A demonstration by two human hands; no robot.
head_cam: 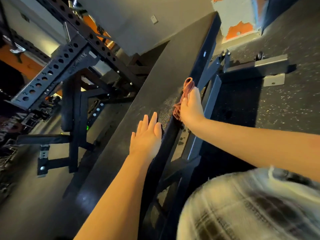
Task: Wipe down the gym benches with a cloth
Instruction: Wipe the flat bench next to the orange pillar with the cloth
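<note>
Bench pad (173,70), long and black, runs up the middle. The left hand (147,134) lies flat on top of it, fingers straight, holding nothing. The right hand (191,108) holds a bunched red-brown cloth (186,85) against the pad's right edge. A gray rack (52,70) with numbered holes stands on the left, and a speckled floor (285,104) shows on the right.

Off to my left a grey rack upright (52,73) with numbered holes is slanting across my view, and a small black pad (67,110) on a black frame is sitting just below it. Black rubber floor (285,110) with pale flecks is spreading out on the right, with a grey metal bracket (274,80) lying on it. A white wall plate (154,19) is showing up top, and orange patches (240,31) are peeking out of the far wall.
</note>
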